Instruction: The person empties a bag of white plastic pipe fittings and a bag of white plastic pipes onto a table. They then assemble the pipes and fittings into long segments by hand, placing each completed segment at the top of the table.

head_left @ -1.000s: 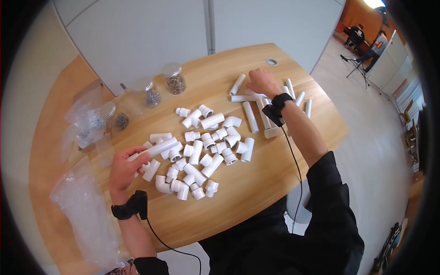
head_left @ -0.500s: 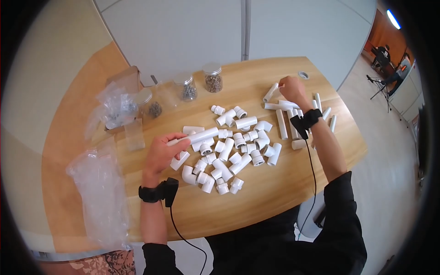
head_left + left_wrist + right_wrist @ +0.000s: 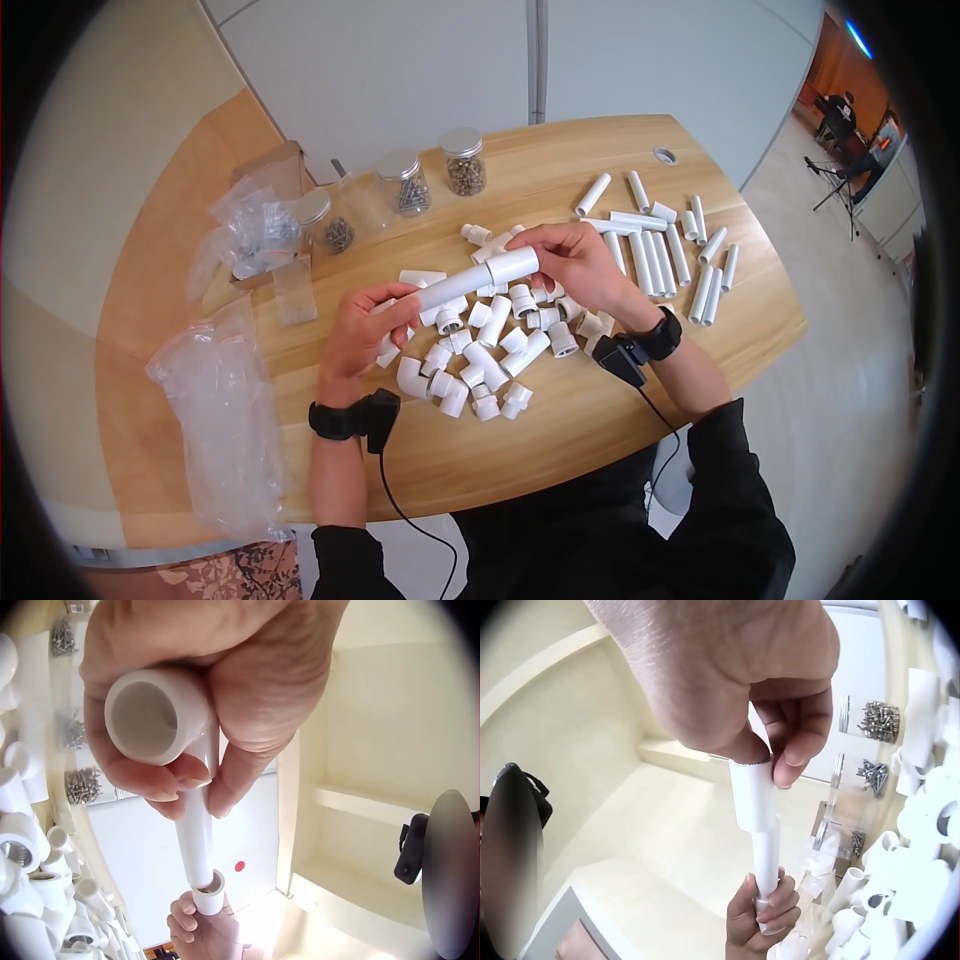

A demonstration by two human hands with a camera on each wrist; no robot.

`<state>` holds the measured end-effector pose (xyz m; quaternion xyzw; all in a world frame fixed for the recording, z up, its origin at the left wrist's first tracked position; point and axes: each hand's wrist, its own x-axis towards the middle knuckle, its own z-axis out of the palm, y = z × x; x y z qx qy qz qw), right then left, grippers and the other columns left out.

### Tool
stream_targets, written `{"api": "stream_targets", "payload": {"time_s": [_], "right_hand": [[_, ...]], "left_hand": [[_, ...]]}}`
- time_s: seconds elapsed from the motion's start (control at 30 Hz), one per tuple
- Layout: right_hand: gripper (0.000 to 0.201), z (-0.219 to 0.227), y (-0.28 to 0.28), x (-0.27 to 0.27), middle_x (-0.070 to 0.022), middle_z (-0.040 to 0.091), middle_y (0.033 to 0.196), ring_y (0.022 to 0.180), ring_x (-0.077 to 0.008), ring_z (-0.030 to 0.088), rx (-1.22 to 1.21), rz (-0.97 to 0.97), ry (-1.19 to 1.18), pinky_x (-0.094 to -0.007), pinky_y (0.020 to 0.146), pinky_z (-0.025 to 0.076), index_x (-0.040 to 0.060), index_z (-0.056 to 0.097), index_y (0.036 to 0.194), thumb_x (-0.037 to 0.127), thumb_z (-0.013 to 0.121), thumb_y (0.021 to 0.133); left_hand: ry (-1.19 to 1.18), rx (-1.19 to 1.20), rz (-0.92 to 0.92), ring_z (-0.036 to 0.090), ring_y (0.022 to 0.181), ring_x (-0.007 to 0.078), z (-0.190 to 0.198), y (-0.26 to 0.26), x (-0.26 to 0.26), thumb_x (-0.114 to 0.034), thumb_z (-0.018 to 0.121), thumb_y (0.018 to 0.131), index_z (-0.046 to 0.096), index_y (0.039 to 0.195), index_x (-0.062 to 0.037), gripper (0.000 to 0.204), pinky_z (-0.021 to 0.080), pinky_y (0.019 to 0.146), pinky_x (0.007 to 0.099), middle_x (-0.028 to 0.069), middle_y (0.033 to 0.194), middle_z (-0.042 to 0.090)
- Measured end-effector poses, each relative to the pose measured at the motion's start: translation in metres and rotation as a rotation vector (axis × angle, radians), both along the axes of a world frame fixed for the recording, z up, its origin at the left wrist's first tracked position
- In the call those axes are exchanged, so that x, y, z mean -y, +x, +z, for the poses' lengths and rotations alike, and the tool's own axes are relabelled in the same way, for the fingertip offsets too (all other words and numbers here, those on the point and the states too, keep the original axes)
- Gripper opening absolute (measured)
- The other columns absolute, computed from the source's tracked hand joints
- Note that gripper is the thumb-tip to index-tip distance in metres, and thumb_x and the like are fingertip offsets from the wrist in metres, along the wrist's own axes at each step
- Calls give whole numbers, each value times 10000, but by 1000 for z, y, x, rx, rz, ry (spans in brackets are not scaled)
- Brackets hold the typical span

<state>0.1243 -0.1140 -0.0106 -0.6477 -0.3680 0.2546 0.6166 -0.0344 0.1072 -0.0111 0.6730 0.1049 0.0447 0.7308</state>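
Head view: a white PVC pipe [image 3: 455, 287] is held clear of the worktop [image 3: 560, 420], above a heap of loose white pipe fittings [image 3: 490, 345]. Its long axis runs from about 8 o'clock at the left hand [image 3: 365, 325] to about 2 o'clock at the right hand [image 3: 570, 262]. The left hand is curled round the lower end. The right hand pinches a wider coupling sleeve [image 3: 512, 266] seated on the upper end. Judged, the two-ended hold keeps pipe and sleeve in line for a straight push-fit. A group of cut pipe lengths [image 3: 665, 250] lies at 3 o'clock of the hands; three screw jars [image 3: 463, 160] stand at 12 o'clock; a clear plastic bag [image 3: 205, 420] lies at 8 o'clock.

Left wrist view: the left hand [image 3: 225, 682] grips an open-mouthed fitting [image 3: 154, 712] on the near end, thumb and fingers wrapped round it. The pipe [image 3: 196, 832] runs away towards 6 o'clock to the coupling sleeve [image 3: 208, 892].

Right wrist view: the right hand [image 3: 735, 675] pinches the coupling sleeve [image 3: 751, 793] between thumb and fingertips. The pipe [image 3: 766, 862] extends towards 6 o'clock into the left hand [image 3: 765, 915].
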Motion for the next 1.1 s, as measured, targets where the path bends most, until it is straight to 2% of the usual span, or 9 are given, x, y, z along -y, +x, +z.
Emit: {"api": "stream_targets", "payload": {"time_s": [0.2, 0.27, 0.4, 0.47, 0.6, 0.67, 0.77, 0.8, 1.1], "right_hand": [[229, 5, -9, -2, -34, 609, 704, 563, -48, 503, 76, -69, -36, -198, 510, 425, 13, 645, 983, -22, 453, 864], [240, 7, -13, -2, -61, 624, 749, 580, -75, 529, 245, -75, -43, -217, 536, 448, 9, 645, 990, -27, 445, 862], [246, 19, -18, 3, -92, 627, 771, 593, -100, 550, 235, -60, -89, -232, 562, 466, -9, 637, 994, -17, 423, 872], [228, 21, -15, 6, -88, 620, 736, 584, -104, 548, -73, 84, 64, -230, 538, 452, -18, 632, 985, 43, 437, 884], [222, 16, -18, 3, -82, 578, 614, 521, -107, 506, -16, 86, 23, -239, 481, 411, -30, 634, 882, 124, 474, 884], [257, 8, -28, -5, -73, 495, 490, 443, -116, 437, 457, -64, 29, -259, 425, 350, -18, 609, 739, 178, 511, 872], [304, 1, -38, -13, -75, 428, 437, 399, -126, 376, 346, -277, 65, -286, 403, 316, -16, 530, 621, 169, 524, 863], [297, -1, -37, -10, -24, 468, 496, 481, -60, 387, 335, -247, 6, -254, 426, 309, -10, 546, 647, 176, 518, 876], [271, -6, -46, -17, -31, 466, 482, 460, -67, 384, 343, -299, 11, -252, 418, 312, -3, 537, 641, 142, 515, 868]], "left_hand": [[48, -23, 14, 472, 507, 42, 3, 0, 2, -137, 629, 813, 628, 948, 29, 214, 396, 474, 187, 28, 668, 582], [79, -41, 20, 472, 506, 42, 3, 0, 1, -136, 629, 813, 629, 952, 31, 218, 396, 471, 187, 29, 665, 582], [45, -36, 12, 473, 504, 40, 1, -1, -1, -126, 631, 809, 630, 958, 33, 218, 394, 471, 186, 29, 665, 584], [33, -33, 12, 473, 505, 39, 1, -1, -1, -122, 632, 807, 630, 958, 33, 216, 393, 470, 187, 28, 665, 585], [49, -29, -38, 467, 495, 34, 8, -1, 15, -114, 643, 798, 631, 955, 34, 216, 378, 454, 190, 22, 660, 583], [102, -51, -67, 464, 490, 34, 10, -1, 24, -111, 646, 794, 633, 951, 35, 215, 372, 447, 190, 18, 653, 581], [111, -51, -15, 460, 478, 33, 12, -2, 31, -114, 662, 778, 637, 937, 34, 219, 362, 437, 187, 7, 630, 574], [149, -65, 7, 460, 477, 32, 13, -2, 33, -119, 672, 767, 639, 931, 32, 225, 357, 436, 186, 2, 621, 570], [246, -107, 7, 466, 495, 29, 14, -4, 26, -146, 698, 741, 640, 921, 18, 250, 346, 444, 182, -8, 612, 562]]}}
